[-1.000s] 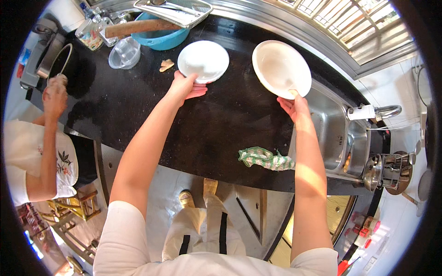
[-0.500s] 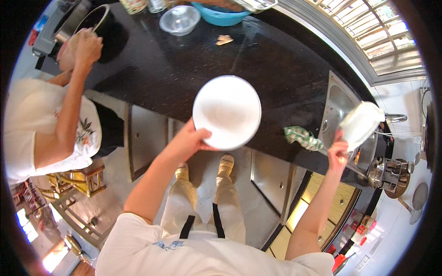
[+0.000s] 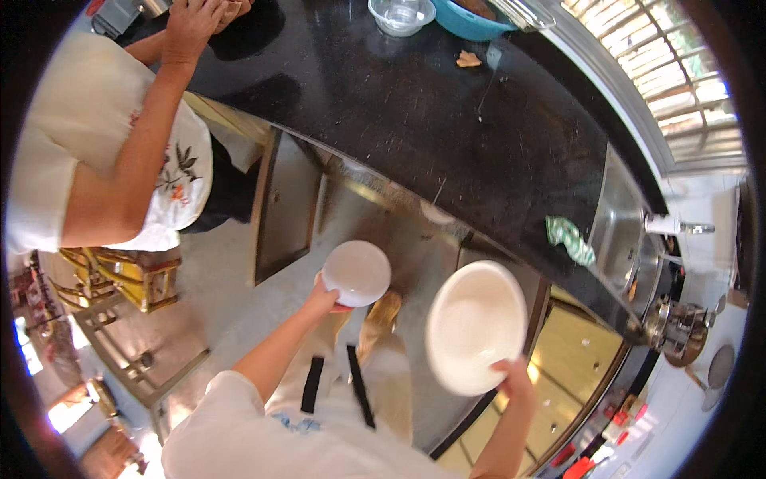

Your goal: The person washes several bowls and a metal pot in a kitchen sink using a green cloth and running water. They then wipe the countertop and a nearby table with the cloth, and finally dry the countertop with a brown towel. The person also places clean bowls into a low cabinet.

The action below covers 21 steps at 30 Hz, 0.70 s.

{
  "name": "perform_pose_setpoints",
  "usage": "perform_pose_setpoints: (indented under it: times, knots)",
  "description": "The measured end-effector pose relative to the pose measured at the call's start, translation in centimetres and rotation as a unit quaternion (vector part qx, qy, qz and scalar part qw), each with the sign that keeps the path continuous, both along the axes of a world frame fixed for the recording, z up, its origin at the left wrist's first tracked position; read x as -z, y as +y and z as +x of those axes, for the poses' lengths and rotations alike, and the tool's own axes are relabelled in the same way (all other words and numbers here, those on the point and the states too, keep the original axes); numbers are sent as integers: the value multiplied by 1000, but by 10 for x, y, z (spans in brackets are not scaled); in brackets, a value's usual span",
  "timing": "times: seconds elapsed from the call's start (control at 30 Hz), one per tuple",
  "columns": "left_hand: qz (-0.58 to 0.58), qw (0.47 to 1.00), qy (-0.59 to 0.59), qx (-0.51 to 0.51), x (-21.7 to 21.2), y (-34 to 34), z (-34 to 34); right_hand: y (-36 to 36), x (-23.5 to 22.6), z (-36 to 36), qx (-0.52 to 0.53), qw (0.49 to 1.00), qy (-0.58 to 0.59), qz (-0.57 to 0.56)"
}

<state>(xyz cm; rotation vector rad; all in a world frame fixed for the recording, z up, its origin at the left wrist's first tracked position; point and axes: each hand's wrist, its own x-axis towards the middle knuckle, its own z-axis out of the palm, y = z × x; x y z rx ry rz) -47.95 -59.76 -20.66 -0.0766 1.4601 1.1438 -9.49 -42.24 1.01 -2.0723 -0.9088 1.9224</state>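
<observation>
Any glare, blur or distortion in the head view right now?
Head view, upper right: daylight washes out patches of the barred window, which also looks bowed; head view, lower middle: the larger white bowl in the right hand looks soft, likely motion blur; head view, corners: black.

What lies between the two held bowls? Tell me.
Only air: in the head view, the left bowl and right bowl are apart, with grey floor and a yellowish slipper showing beyond.
</observation>
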Motion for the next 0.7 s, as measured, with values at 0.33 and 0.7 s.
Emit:
perform_pose_setpoints:
  times: [0.33,0.7]
  knots:
    - [25,990,118,78,291,138,-75,27,299,-79,-59,997,7,59]
    - [125,970,122,168,350,264,-112,81,505,-95,-198,967,-13,159]
